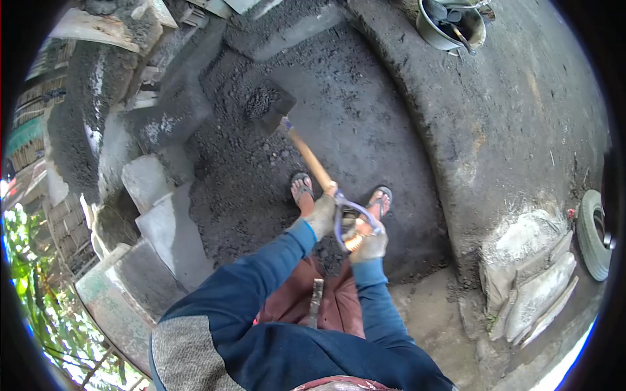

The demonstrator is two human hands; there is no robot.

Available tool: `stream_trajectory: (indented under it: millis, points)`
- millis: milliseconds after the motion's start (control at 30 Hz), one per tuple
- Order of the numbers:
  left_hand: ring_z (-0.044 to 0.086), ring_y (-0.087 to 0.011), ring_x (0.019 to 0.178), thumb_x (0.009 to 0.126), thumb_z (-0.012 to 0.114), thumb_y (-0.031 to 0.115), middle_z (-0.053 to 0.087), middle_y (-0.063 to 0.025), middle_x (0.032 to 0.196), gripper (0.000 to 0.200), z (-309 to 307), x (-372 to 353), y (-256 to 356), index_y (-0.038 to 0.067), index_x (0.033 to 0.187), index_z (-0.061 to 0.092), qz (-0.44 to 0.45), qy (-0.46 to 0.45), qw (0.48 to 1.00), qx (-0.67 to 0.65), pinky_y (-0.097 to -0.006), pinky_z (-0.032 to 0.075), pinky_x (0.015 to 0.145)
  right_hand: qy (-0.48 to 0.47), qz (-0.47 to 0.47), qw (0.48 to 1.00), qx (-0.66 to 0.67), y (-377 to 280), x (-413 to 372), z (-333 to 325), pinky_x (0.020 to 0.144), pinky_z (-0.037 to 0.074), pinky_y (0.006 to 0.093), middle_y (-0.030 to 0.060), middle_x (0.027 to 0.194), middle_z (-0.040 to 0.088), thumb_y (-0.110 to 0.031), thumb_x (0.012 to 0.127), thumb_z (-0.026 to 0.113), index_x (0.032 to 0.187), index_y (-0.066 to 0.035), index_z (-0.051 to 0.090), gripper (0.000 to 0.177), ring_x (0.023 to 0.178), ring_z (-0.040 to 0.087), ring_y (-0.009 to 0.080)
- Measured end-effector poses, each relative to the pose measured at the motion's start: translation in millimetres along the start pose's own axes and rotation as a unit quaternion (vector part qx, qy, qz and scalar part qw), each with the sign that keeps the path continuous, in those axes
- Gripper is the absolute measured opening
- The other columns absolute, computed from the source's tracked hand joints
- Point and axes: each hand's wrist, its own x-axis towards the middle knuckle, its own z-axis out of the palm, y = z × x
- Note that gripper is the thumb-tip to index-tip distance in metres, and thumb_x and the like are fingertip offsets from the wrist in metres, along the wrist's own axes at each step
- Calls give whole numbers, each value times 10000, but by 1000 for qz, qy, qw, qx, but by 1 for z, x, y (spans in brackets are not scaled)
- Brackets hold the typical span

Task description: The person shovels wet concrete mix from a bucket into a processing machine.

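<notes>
- Left hand (321, 215): greyish, fingers wrapped round shaft near its upper end, closed grip.
- Right hand (370, 246): greyish, closed on D-shaped handle (338, 225), purple-blue, worn; exact finger placement can't tell.
- Shovel (305, 153): smooth round tan wooden shaft, slants away from the body; flat dark squarish blade (282, 104) on the ground, touching wet gritty dark mix (261, 102).
- Feet in dark flip-flops (300, 178), either side of the shovel's upper end.
- Ground (345, 111): dark grey, smooth damp patches, crumbly lumps at left.
- Raised grey ledge (482, 130), rough, curved edge, at right.
- Metal pot (438, 40) on ledge, rounded, dark items inside.
- Lower right: stacked rough pale slabs (541, 296), grey tire (592, 238) near them.
- Left side: angular grey blocks (147, 182), woven panels (67, 238), green foliage (32, 280).
</notes>
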Motion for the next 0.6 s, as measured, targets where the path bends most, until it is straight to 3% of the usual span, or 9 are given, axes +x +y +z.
stream_trajectory:
  millis: [100, 233, 300, 333, 400, 467, 500, 533, 600]
  points:
    - [587, -197, 673, 1006, 449, 522, 592, -63, 771, 409, -94, 42, 94, 138, 899, 542, -34, -131, 985, 106, -398, 538, 640, -63, 21, 997, 31, 46, 7, 106, 466, 517, 278, 89, 867, 652, 2, 867, 628, 1118, -6, 620, 251, 618, 627, 171]
    - [616, -205, 757, 1008, 388, 564, 606, -74, 875, 473, -133, 78, 234, 118, 934, 526, 71, -54, 970, 227, -408, 542, 675, 21, -67, 997, -19, 139, 73, 228, 460, 481, 292, 119, 843, 678, -44, 911, 635, 1036, 18, 626, 140, 557, 609, 167]
    - [633, -232, 807, 1009, 417, 536, 629, -94, 903, 465, -145, 103, 288, 94, 1025, 562, 3, -30, 985, 171, -446, 547, 746, -71, 34, 995, -67, 159, 129, 260, 498, 488, 312, 107, 840, 678, -55, 897, 672, 1043, 12, 635, 165, 611, 628, 167]
    - [644, -240, 733, 1001, 446, 502, 649, -111, 867, 485, -165, 142, 290, 38, 1018, 582, 113, 39, 952, 281, -412, 548, 649, 12, 31, 989, -145, 165, 147, 275, 521, 496, 321, 102, 804, 672, -64, 897, 679, 1029, 6, 644, 154, 627, 634, 180]
    - [673, -273, 724, 977, 535, 352, 677, -171, 878, 450, -168, 164, 276, -60, 1158, 535, 222, 197, 845, 444, -403, 554, 592, -17, 84, 995, -54, 231, 199, 201, 587, 518, 348, 74, 804, 665, -86, 864, 733, 1016, -6, 648, 192, 671, 640, 185]
    - [655, -263, 597, 980, 529, 385, 643, -159, 790, 415, -166, 137, 224, -7, 1115, 510, 190, 186, 816, 513, -427, 534, 536, -18, 99, 992, -81, 273, 242, 101, 589, 560, 422, 49, 748, 623, 6, 852, 705, 990, -28, 622, 165, 695, 654, 222]
    - [545, -232, 496, 1007, 489, 435, 521, -54, 687, 372, -189, 155, 204, 65, 975, 481, 169, 15, 876, 452, -428, 403, 371, 1, 147, 988, -38, 250, 237, 89, 579, 573, 440, 57, 774, 635, 28, 842, 699, 1044, -29, 602, 231, 707, 659, 239]
    - [601, -262, 581, 993, 474, 518, 584, -94, 803, 495, -196, 149, 186, 40, 1108, 529, 29, -3, 961, 275, -440, 485, 466, -49, 144, 988, -25, 284, 281, 47, 584, 576, 444, 74, 844, 650, 24, 854, 679, 1094, -37, 589, 263, 747, 664, 252]
    - [654, -296, 800, 974, 439, 604, 612, -146, 1036, 722, -194, 130, 145, 0, 1368, 456, 55, 74, 927, 364, -482, 551, 714, -60, 98, 990, -76, 248, 264, 15, 638, 583, 418, 107, 870, 652, 13, 885, 633, 1076, -30, 578, 204, 797, 670, 266]
